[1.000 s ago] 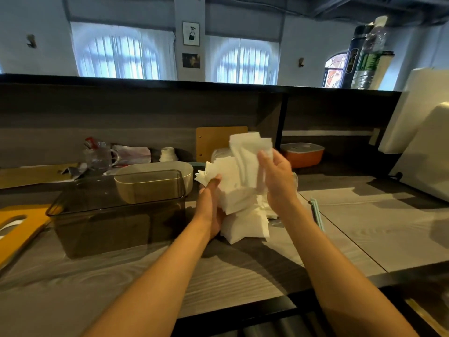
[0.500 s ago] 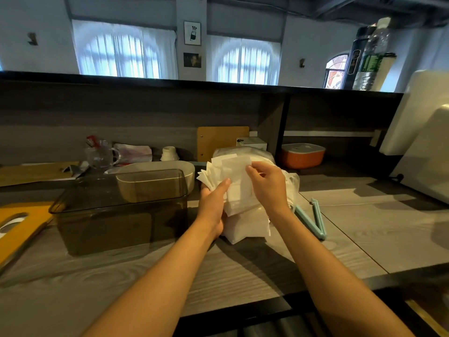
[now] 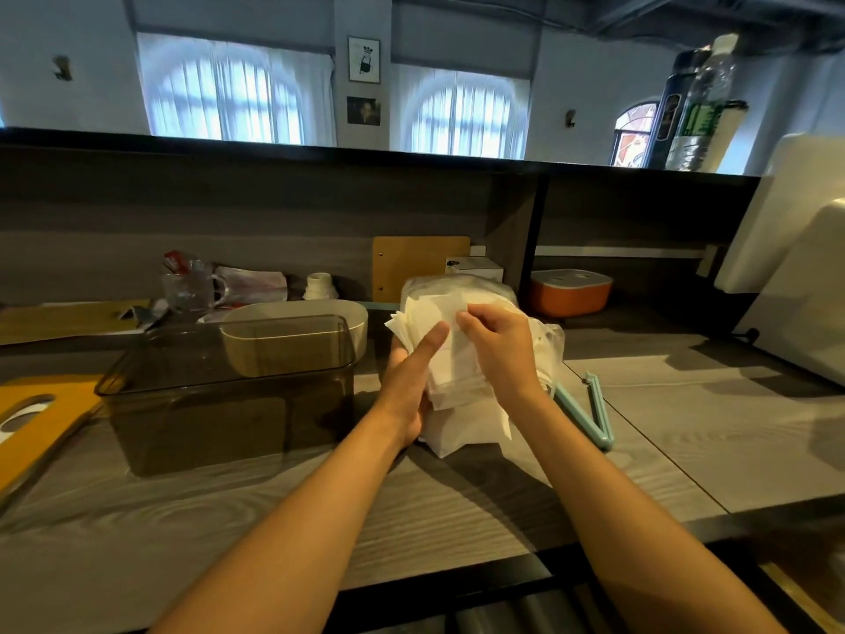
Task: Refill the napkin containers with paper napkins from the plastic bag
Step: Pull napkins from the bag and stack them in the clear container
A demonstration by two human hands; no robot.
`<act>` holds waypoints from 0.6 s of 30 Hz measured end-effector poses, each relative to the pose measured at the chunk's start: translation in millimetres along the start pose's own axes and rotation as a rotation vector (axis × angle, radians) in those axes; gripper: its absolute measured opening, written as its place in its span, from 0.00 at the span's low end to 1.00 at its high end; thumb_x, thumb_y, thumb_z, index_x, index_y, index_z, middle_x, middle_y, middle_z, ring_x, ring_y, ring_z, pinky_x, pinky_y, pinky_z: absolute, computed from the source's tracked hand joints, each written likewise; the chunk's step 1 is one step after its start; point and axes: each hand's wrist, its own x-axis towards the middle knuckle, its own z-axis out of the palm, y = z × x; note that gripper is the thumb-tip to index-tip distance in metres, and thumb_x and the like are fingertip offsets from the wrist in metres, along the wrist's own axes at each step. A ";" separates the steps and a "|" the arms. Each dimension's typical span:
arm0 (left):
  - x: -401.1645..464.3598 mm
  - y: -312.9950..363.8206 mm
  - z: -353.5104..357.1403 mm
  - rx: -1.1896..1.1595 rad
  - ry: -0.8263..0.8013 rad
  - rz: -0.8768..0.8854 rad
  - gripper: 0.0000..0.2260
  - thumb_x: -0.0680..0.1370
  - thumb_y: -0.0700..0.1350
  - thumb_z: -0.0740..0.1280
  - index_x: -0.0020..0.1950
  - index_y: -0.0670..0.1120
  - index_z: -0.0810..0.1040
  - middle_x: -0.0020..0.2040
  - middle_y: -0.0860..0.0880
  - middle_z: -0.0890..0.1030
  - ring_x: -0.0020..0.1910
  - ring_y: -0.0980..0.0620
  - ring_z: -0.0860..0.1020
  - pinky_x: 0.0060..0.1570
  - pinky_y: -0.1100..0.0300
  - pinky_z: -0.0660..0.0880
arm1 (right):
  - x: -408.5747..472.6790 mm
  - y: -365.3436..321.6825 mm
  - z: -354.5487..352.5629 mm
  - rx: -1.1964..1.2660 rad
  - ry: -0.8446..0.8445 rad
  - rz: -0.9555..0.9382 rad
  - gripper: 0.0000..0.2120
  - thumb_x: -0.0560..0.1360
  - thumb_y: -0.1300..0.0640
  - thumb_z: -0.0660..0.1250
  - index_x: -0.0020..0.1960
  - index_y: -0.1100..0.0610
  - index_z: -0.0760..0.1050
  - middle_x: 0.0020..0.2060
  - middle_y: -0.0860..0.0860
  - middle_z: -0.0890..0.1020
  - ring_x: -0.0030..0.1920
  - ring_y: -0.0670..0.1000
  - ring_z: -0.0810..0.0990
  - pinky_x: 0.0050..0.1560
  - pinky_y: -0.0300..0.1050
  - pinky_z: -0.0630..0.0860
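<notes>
Dark bin [image 3: 228,395]: stood at the left of the desk [image 3: 457,519], looking empty; filling seemed not yet begun.
White tub [image 3: 320,313]: just behind the bin, contents unclear.
Left hand [image 3: 411,382]: cupped under the napkins [image 3: 439,359], thumb pressed on top.
Right hand [image 3: 498,345]: fingertips pinched the top sheets.
Plastic bag [image 3: 544,340]: behind the stack.
Room: open desk lay right, past the blue clip [image 3: 594,404].
</notes>
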 end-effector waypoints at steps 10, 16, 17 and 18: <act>1.4 10.5 -14.6 -0.383 -0.034 -0.036 0.21 0.77 0.49 0.66 0.70 0.46 0.75 0.58 0.41 0.81 0.52 0.42 0.82 0.44 0.47 0.81 | 14.1 -7.4 -23.8 0.164 0.210 0.168 0.12 0.81 0.48 0.60 0.48 0.50 0.81 0.41 0.47 0.82 0.45 0.46 0.79 0.46 0.42 0.74; -3.7 13.1 -14.0 -0.464 -0.105 -0.052 0.14 0.80 0.47 0.64 0.65 0.45 0.77 0.51 0.42 0.83 0.50 0.43 0.83 0.48 0.46 0.82 | 9.4 -10.6 -16.9 0.361 -0.211 0.500 0.22 0.80 0.36 0.54 0.57 0.50 0.77 0.55 0.53 0.82 0.55 0.54 0.81 0.54 0.50 0.78; -3.7 13.2 -13.4 -0.437 -0.105 -0.062 0.14 0.80 0.47 0.64 0.64 0.45 0.77 0.49 0.43 0.84 0.49 0.44 0.83 0.48 0.47 0.82 | 9.6 -10.7 -14.9 0.382 -0.199 0.500 0.20 0.79 0.35 0.56 0.58 0.48 0.76 0.57 0.52 0.81 0.57 0.54 0.80 0.58 0.52 0.77; -3.7 13.1 -12.8 -0.405 -0.106 -0.063 0.15 0.80 0.47 0.64 0.65 0.44 0.76 0.49 0.43 0.84 0.49 0.44 0.83 0.47 0.47 0.82 | 10.4 -9.9 -13.9 0.364 -0.179 0.468 0.17 0.78 0.37 0.59 0.56 0.47 0.77 0.57 0.51 0.81 0.58 0.53 0.80 0.59 0.53 0.77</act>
